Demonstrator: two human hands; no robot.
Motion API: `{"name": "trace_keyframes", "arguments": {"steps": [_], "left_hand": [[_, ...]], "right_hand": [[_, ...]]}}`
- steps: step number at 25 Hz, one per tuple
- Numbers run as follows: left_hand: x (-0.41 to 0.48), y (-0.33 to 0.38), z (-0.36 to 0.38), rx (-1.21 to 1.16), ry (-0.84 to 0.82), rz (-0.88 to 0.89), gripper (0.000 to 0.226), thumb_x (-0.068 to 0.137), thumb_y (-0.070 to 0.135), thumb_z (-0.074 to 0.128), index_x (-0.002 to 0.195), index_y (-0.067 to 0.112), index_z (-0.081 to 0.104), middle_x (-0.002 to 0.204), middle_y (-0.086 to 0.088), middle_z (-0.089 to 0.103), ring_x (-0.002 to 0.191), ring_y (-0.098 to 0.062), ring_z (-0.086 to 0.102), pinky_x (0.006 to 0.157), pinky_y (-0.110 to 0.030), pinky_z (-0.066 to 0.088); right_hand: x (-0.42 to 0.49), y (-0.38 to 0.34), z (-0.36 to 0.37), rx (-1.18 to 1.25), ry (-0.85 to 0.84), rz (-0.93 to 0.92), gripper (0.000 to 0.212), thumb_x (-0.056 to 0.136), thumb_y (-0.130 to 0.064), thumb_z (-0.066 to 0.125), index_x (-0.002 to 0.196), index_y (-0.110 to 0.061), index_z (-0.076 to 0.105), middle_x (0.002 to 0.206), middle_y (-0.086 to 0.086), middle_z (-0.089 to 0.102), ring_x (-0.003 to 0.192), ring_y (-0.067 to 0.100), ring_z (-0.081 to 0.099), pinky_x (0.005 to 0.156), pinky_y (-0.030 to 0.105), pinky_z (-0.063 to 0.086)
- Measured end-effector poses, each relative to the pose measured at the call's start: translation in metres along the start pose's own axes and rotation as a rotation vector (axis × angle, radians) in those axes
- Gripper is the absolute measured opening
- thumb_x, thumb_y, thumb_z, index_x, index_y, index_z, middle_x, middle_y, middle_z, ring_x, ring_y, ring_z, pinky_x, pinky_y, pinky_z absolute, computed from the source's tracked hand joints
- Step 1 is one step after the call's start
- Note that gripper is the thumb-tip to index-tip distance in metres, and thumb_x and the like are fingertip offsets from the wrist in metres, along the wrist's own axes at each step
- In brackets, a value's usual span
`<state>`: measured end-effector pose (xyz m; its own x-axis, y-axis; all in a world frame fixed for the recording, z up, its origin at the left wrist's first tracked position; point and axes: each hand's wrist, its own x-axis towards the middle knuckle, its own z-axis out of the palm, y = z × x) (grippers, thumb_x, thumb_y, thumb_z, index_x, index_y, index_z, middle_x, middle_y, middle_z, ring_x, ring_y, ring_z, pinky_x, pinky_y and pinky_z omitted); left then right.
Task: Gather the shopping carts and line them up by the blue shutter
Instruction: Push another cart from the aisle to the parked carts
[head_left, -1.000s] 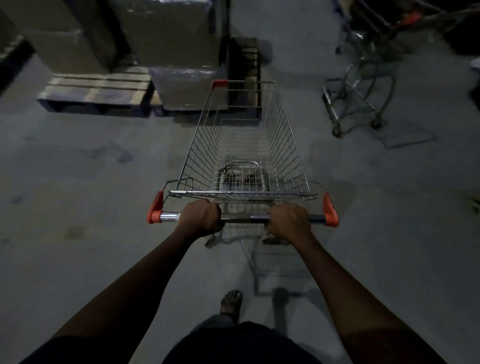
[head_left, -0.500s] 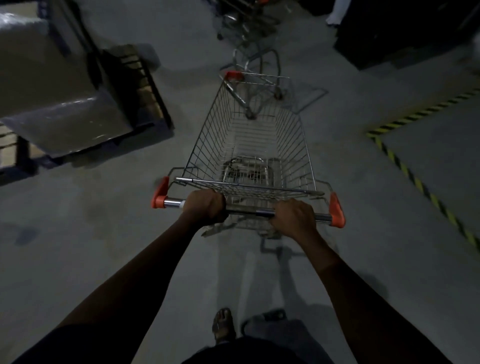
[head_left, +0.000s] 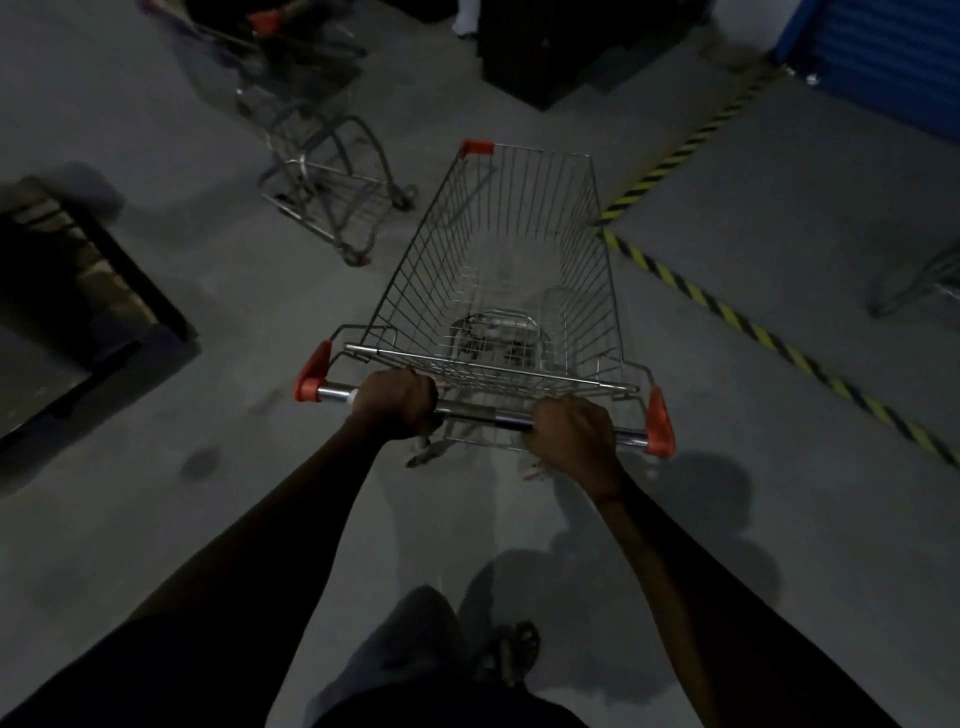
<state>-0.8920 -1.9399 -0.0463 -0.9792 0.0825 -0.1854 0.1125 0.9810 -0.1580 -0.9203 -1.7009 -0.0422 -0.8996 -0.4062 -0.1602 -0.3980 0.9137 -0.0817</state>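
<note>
Both hands are wrapped around the handle bar of a wire shopping cart. The left hand grips near the bar's left orange end cap and the right hand near the right one, with bare metal between them. The cart stands on the grey concrete floor straight ahead of the person, its basket holding nothing but the folded child seat at the back. The nose points toward a yellow-and-black stripe painted on the floor.

The blue shutter shows in the top right corner, beyond the stripe and well apart from the cart. A second cart sits off to the front left – blurred, near but not touching. A dark pallet lies at the left edge. One sandalled foot shows below, between the forearms.
</note>
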Motion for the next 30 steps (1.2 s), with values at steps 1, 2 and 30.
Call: {"name": "trace_keyframes", "arguments": {"steps": [1, 2, 30], "left_hand": [[0.021, 0.013, -0.007, 0.016, 0.006, 0.032, 0.032, 0.056, 0.043, 0.075, 0.06, 0.013, 0.062, 0.055, -0.01, 0.06, 0.048, -0.031, 0.06, 0.046, -0.03, 0.046], [0.039, 0.025, -0.012, 0.032, 0.025, 0.061, 0.034, 0.054, 0.045, 0.073, 0.058, 0.014, 0.061, 0.052, -0.008, 0.059, 0.045, -0.029, 0.059, 0.045, -0.029, 0.046], [0.495, 0.28, -0.155, 0.0, -0.011, 0.651, 0.036, 0.075, 0.047, 0.057, 0.095, 0.019, 0.067, 0.098, -0.007, 0.07, 0.093, -0.028, 0.066, 0.076, -0.035, 0.05]], "right_hand": [[0.006, 0.02, -0.002, 0.008, 0.004, 0.032, 0.027, 0.072, -0.041, 0.058, 0.083, -0.018, 0.067, 0.086, 0.005, 0.071, 0.085, 0.026, 0.067, 0.072, 0.031, 0.049], [0.012, 0.038, -0.004, 0.021, 0.007, 0.058, 0.027, 0.072, -0.041, 0.058, 0.082, -0.018, 0.067, 0.086, 0.006, 0.071, 0.085, 0.027, 0.067, 0.072, 0.031, 0.049], [0.18, 0.414, -0.066, -0.088, -0.139, 0.684, 0.038, 0.084, -0.051, 0.049, 0.1, -0.021, 0.066, 0.097, 0.006, 0.068, 0.088, 0.029, 0.066, 0.072, 0.036, 0.051]]}}
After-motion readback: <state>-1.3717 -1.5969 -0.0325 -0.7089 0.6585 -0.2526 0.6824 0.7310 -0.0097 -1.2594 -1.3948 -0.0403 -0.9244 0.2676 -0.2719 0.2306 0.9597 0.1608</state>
